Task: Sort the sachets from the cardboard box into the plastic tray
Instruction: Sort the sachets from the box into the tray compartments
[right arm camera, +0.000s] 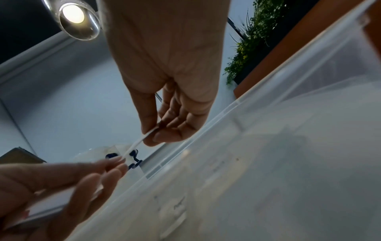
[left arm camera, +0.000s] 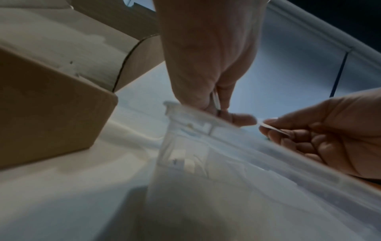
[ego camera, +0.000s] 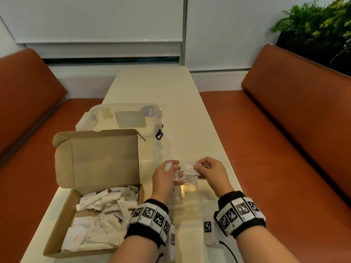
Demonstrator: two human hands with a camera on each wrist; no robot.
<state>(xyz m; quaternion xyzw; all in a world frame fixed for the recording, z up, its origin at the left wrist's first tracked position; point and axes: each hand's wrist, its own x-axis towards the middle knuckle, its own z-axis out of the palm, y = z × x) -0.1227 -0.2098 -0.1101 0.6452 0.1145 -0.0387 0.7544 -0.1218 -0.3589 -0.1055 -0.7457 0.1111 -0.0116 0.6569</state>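
An open cardboard box (ego camera: 62, 221) at the left holds a heap of white sachets (ego camera: 106, 207). The clear plastic tray (ego camera: 191, 204) stands just right of it, below my hands. My left hand (ego camera: 173, 172) hovers over the tray's far left corner and grips a small bunch of sachets (ego camera: 168, 166) in curled fingers. My right hand (ego camera: 197, 168) pinches one white sachet with red print (ego camera: 190, 168) between thumb and forefinger, close beside the left fingertips. In the right wrist view that sachet (right arm camera: 138, 141) shows edge-on, reaching toward the left hand (right arm camera: 62, 179). A "Pepper" sachet (ego camera: 188, 179) lies under the hands.
A clear lidded plastic container (ego camera: 123, 118) with a blue clip (ego camera: 159, 135) sits behind the box on the cream table (ego camera: 171, 88). Orange bench seats (ego camera: 275, 130) flank the table on both sides. A green plant (ego camera: 319, 25) stands at the far right.
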